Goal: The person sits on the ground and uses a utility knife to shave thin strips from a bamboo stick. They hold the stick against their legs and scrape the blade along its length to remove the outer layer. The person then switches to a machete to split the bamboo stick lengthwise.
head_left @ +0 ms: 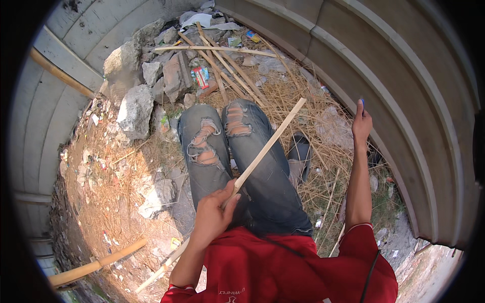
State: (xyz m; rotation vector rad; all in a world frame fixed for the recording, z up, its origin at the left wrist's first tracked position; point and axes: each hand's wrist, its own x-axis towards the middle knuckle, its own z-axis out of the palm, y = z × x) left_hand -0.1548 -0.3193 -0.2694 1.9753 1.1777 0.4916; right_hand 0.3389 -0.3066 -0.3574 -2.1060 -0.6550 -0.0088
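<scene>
Over my jeans (273, 194) | stick (275, 135) slants, pinched in my left hand (214, 209) | right of jeans, my right hand (361, 123) grasps a small blue thing (362, 102), unclear | stick seems light, stiff, maybe splintery; best gripped mid-length

pale cream wooden strip (273, 139), bright blue held object (362, 102), red shirt (293, 275) with white print (231, 292), faded blue-grey jeans (270, 197) with white frayed threads (209, 124), straw-yellow stalks (285, 98), whitish-grey rubble (135, 112), red wrapper (200, 78) patterned in white and light blue, brown corrugated wall (404, 116) striped in paler brown, golden-tan pole (99, 264)
</scene>
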